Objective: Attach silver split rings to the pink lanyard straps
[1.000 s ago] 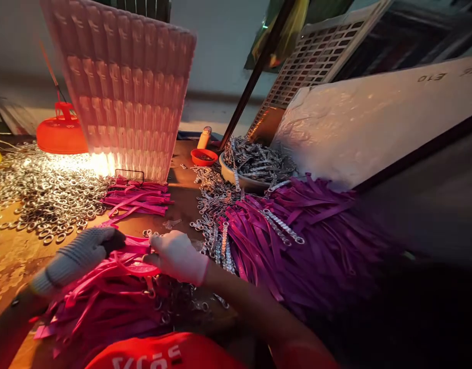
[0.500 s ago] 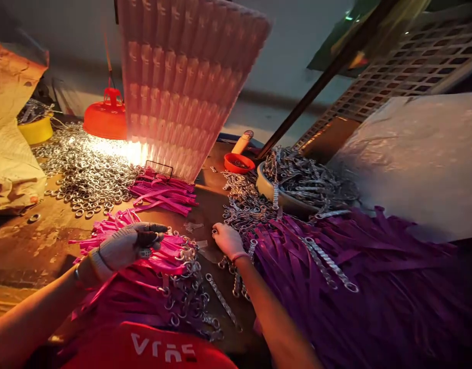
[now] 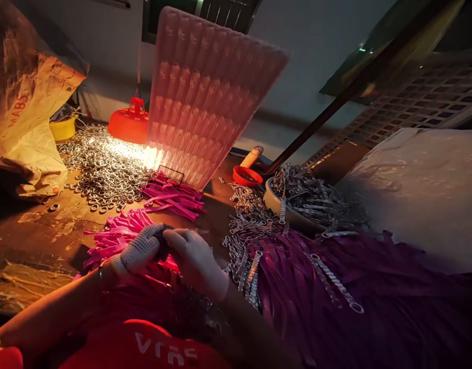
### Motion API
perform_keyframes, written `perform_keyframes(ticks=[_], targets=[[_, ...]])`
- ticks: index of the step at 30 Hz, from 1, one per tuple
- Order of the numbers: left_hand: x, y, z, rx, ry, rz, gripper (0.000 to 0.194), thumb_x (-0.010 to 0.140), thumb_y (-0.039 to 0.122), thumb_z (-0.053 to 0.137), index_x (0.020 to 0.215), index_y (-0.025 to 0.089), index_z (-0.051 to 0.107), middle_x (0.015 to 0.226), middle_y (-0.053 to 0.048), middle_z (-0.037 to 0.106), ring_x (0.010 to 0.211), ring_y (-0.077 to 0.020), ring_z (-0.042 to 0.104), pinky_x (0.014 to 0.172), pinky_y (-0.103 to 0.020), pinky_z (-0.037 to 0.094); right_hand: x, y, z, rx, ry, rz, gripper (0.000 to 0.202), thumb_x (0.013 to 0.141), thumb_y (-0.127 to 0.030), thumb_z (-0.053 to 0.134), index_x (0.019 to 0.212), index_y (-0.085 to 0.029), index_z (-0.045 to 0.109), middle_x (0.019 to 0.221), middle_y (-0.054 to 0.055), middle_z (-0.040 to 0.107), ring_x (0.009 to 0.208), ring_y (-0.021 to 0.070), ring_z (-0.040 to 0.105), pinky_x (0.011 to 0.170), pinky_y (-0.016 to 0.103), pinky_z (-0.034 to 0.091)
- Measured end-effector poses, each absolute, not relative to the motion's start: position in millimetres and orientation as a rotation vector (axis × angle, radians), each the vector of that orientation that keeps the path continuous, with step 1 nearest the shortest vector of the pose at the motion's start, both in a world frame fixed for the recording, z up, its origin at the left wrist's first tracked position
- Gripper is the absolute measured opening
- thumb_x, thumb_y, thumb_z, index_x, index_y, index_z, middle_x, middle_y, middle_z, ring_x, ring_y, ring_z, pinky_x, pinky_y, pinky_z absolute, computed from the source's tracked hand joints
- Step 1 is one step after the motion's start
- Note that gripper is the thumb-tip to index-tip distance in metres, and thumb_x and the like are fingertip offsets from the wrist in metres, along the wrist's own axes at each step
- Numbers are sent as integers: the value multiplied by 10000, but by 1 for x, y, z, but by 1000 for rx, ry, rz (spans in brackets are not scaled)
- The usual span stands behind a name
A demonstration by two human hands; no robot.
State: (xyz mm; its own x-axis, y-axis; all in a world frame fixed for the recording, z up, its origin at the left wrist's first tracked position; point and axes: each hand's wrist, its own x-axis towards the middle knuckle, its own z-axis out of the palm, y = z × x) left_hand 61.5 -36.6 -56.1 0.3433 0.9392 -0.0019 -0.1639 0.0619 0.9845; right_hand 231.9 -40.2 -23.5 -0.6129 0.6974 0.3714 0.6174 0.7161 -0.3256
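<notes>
My left hand [image 3: 140, 252], in a white dotted glove with dark fingertips, is closed above a heap of bright pink straps [image 3: 118, 230]. My right hand [image 3: 199, 264], in a pale glove, meets it with bent fingers pressed to the left fingertips. Whatever lies between the fingers is hidden. Below the hands, more pink straps and metal links sit in shadow, partly covered by my forearms. A second bundle of pink straps [image 3: 174, 197] lies just beyond, under a thin wire frame [image 3: 172, 169].
Loose metal rings [image 3: 109, 179] are heaped under a red lamp [image 3: 130, 123]. A ribbed translucent panel [image 3: 209, 102] stands behind. To the right are short metal chains [image 3: 251, 215], a red dish [image 3: 247, 177], a heaped basin [image 3: 274, 200] and purple straps [image 3: 297, 292]. A paper sack [image 3: 39, 123] stands left.
My right hand has moved left from beside the metal chains to my left hand, and their fingers now meet. The camera view has shifted slightly, so the scene sits a little farther right.
</notes>
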Motion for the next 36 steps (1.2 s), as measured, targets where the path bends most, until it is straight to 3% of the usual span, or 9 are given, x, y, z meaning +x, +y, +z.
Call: perform_keyframes(ticks=[4, 10, 12, 16, 20, 24, 28, 32, 36], targets=[[64, -44, -56, 1121, 782, 1047, 145, 777, 293, 507, 757, 157, 552, 502, 38, 467, 423, -73, 384, 407, -195, 289, 223, -45, -24, -993, -2493, 185, 237, 906, -132, 507, 1071, -191, 666, 906, 73, 693, 795, 191, 587, 726, 292, 428], [75, -50, -52, 967, 875, 1285, 167, 697, 182, 581, 854, 135, 615, 586, 26, 543, 441, -79, 460, 417, -194, 395, 217, -42, -37, -1161, -1531, 930, 215, 817, -263, 634, 1023, -206, 662, 864, 8, 679, 760, 159, 612, 690, 274, 497], [76, -47, -53, 802, 854, 1245, 112, 754, 202, 626, 840, 131, 615, 585, 25, 534, 422, -69, 449, 376, -170, 364, 214, -41, -36, -1207, -1388, 1016, 248, 768, -309, 687, 988, -196, 669, 798, -13, 647, 716, 148, 590, 654, 265, 489], [71, -38, -55, 316, 641, 963, 178, 900, 280, 604, 883, 104, 618, 608, -2, 554, 399, -73, 468, 287, -136, 245, 208, -42, -31, -1241, -1322, 1001, 291, 743, -331, 704, 993, -187, 672, 767, -16, 643, 699, 143, 582, 651, 265, 477], [64, -41, -58, 144, 453, 906, 117, 916, 174, 559, 951, 86, 628, 700, -34, 600, 461, -79, 527, 306, -122, 315, 206, -42, -31, -1220, -1313, 988, 272, 752, -337, 694, 984, -198, 670, 742, -20, 642, 700, 149, 587, 667, 277, 479], [66, -48, -59, 228, 476, 1012, 127, 822, 67, 575, 923, 99, 645, 716, -24, 595, 437, -40, 441, 306, -104, 248, 206, -39, -35, -1210, -1302, 990, 269, 746, -339, 700, 974, -198, 681, 776, -19, 637, 716, 142, 571, 666, 269, 463], [66, -51, -59, 557, 640, 1145, 148, 779, 157, 639, 917, 119, 680, 604, 26, 535, 373, -23, 304, 321, -142, 192, 206, -37, -39, -1222, -1296, 1021, 265, 740, -334, 707, 969, -201, 690, 761, -32, 605, 668, 119, 514, 613, 251, 418], [62, -56, -55, 1087, 945, 1280, 355, 764, 129, 614, 1104, 143, 714, 734, -30, 657, 478, -71, 455, 438, -186, 361, 203, -31, -39, -1172, -1254, 1201, 226, 704, -290, 684, 911, -201, 681, 633, -73, 512, 534, 86, 392, 506, 236, 328], [56, -59, -49, 1365, 1104, 1442, 392, 711, 105, 672, 1086, 175, 761, 884, -83, 704, 748, -161, 600, 618, -225, 479, 204, -19, -39, -1171, -1184, 1302, 224, 656, -243, 644, 874, -188, 658, 570, -89, 472, 465, 64, 308, 440, 225, 235]])
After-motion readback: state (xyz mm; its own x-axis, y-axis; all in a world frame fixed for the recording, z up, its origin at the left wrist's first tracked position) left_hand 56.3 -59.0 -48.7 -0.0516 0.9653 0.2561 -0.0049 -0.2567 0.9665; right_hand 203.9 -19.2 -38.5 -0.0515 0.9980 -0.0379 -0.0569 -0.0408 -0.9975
